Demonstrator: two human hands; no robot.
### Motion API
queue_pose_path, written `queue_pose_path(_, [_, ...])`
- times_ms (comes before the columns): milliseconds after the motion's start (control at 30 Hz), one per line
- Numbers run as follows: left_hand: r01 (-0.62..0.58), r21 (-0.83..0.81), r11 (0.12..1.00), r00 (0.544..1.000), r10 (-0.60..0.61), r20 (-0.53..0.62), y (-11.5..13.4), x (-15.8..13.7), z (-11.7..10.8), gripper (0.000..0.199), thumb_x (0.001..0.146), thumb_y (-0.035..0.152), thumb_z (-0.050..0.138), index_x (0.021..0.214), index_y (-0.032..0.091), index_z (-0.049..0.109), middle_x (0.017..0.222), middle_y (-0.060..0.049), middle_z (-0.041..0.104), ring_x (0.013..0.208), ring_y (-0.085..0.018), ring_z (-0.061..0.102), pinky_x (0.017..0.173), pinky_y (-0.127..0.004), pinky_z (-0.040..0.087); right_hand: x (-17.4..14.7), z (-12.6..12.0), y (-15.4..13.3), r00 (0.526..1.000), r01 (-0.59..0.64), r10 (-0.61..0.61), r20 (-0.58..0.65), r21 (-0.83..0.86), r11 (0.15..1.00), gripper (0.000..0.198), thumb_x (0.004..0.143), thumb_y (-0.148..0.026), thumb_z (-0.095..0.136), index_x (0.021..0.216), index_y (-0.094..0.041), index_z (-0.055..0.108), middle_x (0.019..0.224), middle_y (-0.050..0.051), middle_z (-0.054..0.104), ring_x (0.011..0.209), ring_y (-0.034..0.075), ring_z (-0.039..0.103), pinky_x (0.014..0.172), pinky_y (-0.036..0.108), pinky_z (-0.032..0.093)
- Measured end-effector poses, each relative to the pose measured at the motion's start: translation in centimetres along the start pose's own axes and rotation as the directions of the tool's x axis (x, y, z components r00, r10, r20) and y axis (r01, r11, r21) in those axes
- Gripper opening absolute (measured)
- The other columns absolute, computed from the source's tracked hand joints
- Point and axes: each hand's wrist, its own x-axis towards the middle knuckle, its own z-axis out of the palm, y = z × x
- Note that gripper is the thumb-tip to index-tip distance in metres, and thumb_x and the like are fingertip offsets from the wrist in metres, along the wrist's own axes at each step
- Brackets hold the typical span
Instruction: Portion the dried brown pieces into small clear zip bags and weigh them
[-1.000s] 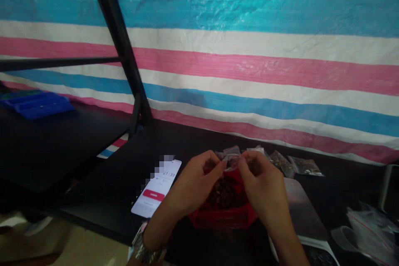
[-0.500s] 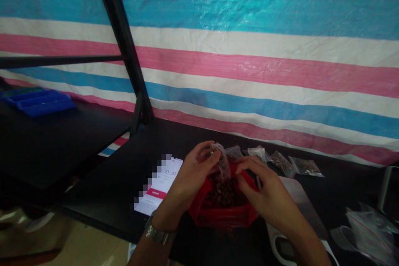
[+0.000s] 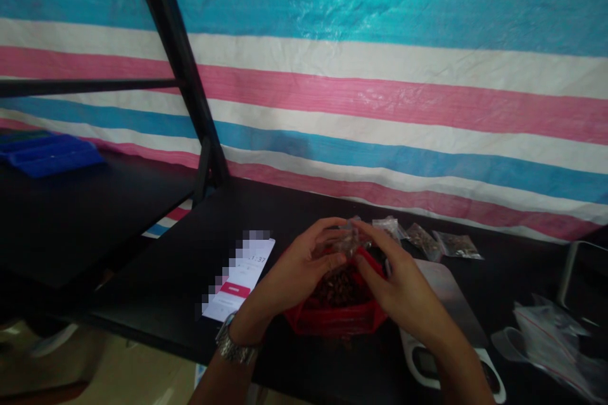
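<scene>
A small clear plastic bag (image 3: 349, 239) with brownish bits in it is held above the red bin (image 3: 335, 323). My left hand (image 3: 297, 275) has its fingers closed round the bag's left side, and a metal watch is on that wrist. From the other side my right hand (image 3: 396, 272) pinches the bag between thumb and fingers. Small dark brown pieces (image 3: 338, 290) lie in the bin under both hands. The fingers hide part of the bag, so I cannot tell whether its mouth is closed.
Several filled bags (image 3: 458, 245) lie behind the bin. A flat scale (image 3: 446, 294) is at its right, then a clear scoop (image 3: 509, 343) and plastic bags (image 3: 551, 342). A lit phone (image 3: 240, 285) lies left. Blue trays (image 3: 52, 153) stand on the far-left table.
My right hand has moved up and left to meet the bag and now grips it along with my left hand. The bag has shifted slightly right. The camera view has moved a little.
</scene>
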Motion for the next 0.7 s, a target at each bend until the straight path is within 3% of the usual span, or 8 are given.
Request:
queue_pose_path(100, [0.026, -0.019, 0.999, 0.999, -0.025, 0.048, -0.5, -0.2, -0.3, 0.045, 0.098, 0.019, 0.067, 0.141, 0.027, 0.058, 0.149, -0.010, 0.071, 0.136, -0.024, 0.068, 0.119, -0.042, 0.050, 0.1, 0.2, 0.2, 0.999, -0.054, 0.054, -0.003, 0.045, 0.998, 0.037, 0.096, -0.026, 0.063, 0.132, -0.029, 0.070, 0.134, 0.006, 0.075, 0.125, 0.026, 0.070, 0.115, 0.048, 0.051])
queue_pose_path(233, [0.046, 0.070, 0.997, 0.999, -0.048, 0.022, -0.9, -0.3, -0.7, 0.044, 0.104, 0.025, 0.058, 0.147, 0.027, 0.052, 0.162, -0.010, 0.060, 0.144, -0.026, 0.062, 0.122, -0.046, 0.048, 0.4, 0.2, -0.1, 0.990, -0.125, 0.132, -0.041, 0.132, 0.983, 0.018, 0.088, -0.028, 0.072, 0.105, -0.027, 0.075, 0.111, 0.005, 0.079, 0.104, 0.027, 0.075, 0.102, 0.046, 0.058])
queue_pose_path(400, [0.041, 0.358, 0.933, 0.995, -0.072, 0.075, -0.5, -0.8, -0.8, 0.053, 0.108, 0.036, 0.052, 0.160, 0.028, 0.048, 0.170, -0.005, 0.050, 0.158, -0.024, 0.046, 0.135, -0.043, 0.029, 0.5, 0.6, -0.4, 0.978, -0.200, 0.207, 0.005, 0.278, 0.940, 0.040, 0.085, -0.026, 0.072, 0.125, -0.030, 0.073, 0.120, 0.005, 0.080, 0.104, 0.025, 0.078, 0.100, 0.045, 0.061])
queue_pose_path(500, [0.080, 0.372, 0.925, 0.995, -0.099, 0.032, -0.5, -0.9, -0.6, 0.060, 0.110, 0.045, 0.047, 0.168, 0.031, 0.038, 0.174, -0.002, 0.046, 0.161, -0.023, 0.042, 0.137, -0.043, 0.025, 0.4, 0.7, -0.5, 0.976, -0.210, 0.216, 0.022, 0.350, 0.913, 0.047, 0.087, -0.030, 0.072, 0.134, -0.029, 0.070, 0.121, 0.006, 0.081, 0.109, 0.025, 0.078, 0.102, 0.043, 0.061])
queue_pose_path(567, [0.112, 0.356, 0.928, 0.993, -0.117, -0.007, -0.5, -0.8, -0.4, 0.062, 0.111, 0.049, 0.046, 0.169, 0.031, 0.037, 0.174, -0.001, 0.045, 0.161, -0.024, 0.042, 0.136, -0.045, 0.026, 0.4, 0.7, -0.6, 0.977, -0.197, 0.211, -0.002, 0.348, 0.916, 0.041, 0.089, -0.032, 0.071, 0.130, -0.027, 0.072, 0.116, 0.007, 0.082, 0.107, 0.025, 0.079, 0.100, 0.042, 0.062])
queue_pose_path(700, [0.068, 0.319, 0.945, 0.996, -0.045, -0.080, -0.4, -0.4, -0.1, 0.051, 0.111, 0.046, 0.045, 0.157, 0.027, 0.056, 0.168, -0.003, 0.054, 0.157, -0.025, 0.047, 0.136, -0.047, 0.029, 0.6, 0.5, -1.2, 0.981, -0.157, 0.184, -0.061, 0.302, 0.940, 0.020, 0.089, -0.029, 0.070, 0.108, -0.025, 0.076, 0.101, 0.006, 0.083, 0.093, 0.024, 0.079, 0.089, 0.038, 0.064])
